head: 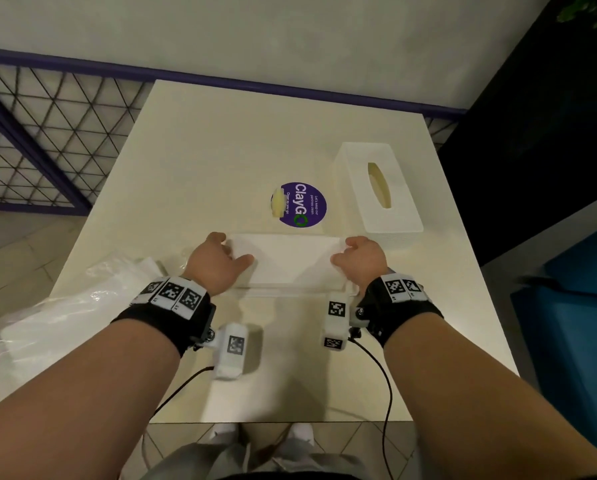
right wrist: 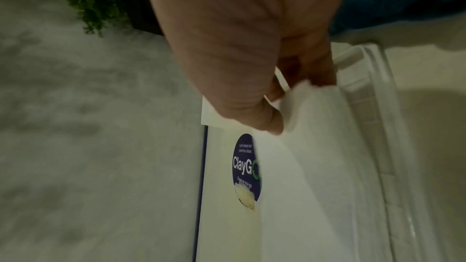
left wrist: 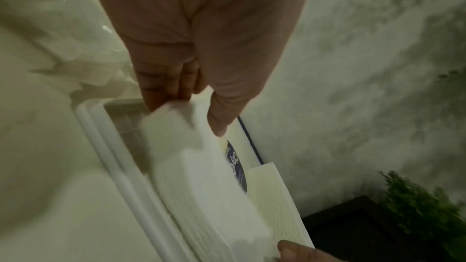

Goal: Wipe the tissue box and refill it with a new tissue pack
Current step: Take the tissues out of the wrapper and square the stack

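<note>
tissue stack (head: 285, 258) lying in clear base tray (head: 290, 291), near table edge; left hand (head: 214, 263) and right hand (head: 361, 259) pinching its ends. handling as light, soft, sagging; gripping both ends advisable.

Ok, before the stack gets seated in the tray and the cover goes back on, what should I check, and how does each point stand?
1. Left hand grips the tissue stack at its end: ok.
2. Right hand grips the other end: ok.
3. Stack lies flat inside the base tray: cannot tell, left end looks raised.
4. Box cover within reach, slot up: ok.
5. Empty plastic wrapper clear of the tray: ok.
6. Cover wiped clean: cannot tell.
</note>
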The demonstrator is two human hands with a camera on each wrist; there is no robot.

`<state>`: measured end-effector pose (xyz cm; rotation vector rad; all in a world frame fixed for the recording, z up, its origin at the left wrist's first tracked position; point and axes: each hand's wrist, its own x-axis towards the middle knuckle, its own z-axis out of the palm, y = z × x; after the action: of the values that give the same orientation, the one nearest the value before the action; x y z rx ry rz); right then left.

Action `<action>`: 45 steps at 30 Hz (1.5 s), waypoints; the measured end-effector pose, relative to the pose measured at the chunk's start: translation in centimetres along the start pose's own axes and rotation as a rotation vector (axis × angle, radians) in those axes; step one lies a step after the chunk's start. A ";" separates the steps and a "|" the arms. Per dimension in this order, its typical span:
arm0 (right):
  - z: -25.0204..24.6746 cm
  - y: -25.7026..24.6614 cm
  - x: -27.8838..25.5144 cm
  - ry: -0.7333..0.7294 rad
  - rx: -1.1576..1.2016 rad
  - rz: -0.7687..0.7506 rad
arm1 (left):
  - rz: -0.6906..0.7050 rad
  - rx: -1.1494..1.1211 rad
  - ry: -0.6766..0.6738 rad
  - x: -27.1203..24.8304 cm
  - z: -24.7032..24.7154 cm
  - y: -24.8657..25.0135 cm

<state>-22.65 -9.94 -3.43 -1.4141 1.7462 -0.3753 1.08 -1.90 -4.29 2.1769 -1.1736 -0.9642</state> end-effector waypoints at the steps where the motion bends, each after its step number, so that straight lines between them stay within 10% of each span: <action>1: 0.0 -0.2 0.0 0.023 -0.056 -0.025 | 0.023 0.010 0.007 -0.3 -0.4 0.0; 9: 6.4 -6.4 -3.8 -0.035 -0.013 -0.381 | 0.124 0.087 0.247 -4.7 -10.0 -4.1; 15: 15.4 -12.0 -8.5 -0.376 -0.122 -0.546 | -0.168 0.649 0.013 -7.3 -14.3 -10.9; 25: 22.6 -15.8 -8.4 -0.571 -0.691 -0.342 | -0.197 0.676 -0.030 -8.2 -12.4 -15.9; 37: 22.4 -16.2 -10.2 -0.396 -0.459 -0.405 | -0.155 0.586 0.030 -8.2 -11.9 -17.8; 45: 21.8 -16.5 -10.7 -0.566 -0.546 -0.270 | -0.122 0.542 0.084 -8.4 -11.7 -18.5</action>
<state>4.77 0.27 -0.97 -1.9159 1.2312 0.3736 16.33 15.76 -6.64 2.7058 -1.3955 -0.6393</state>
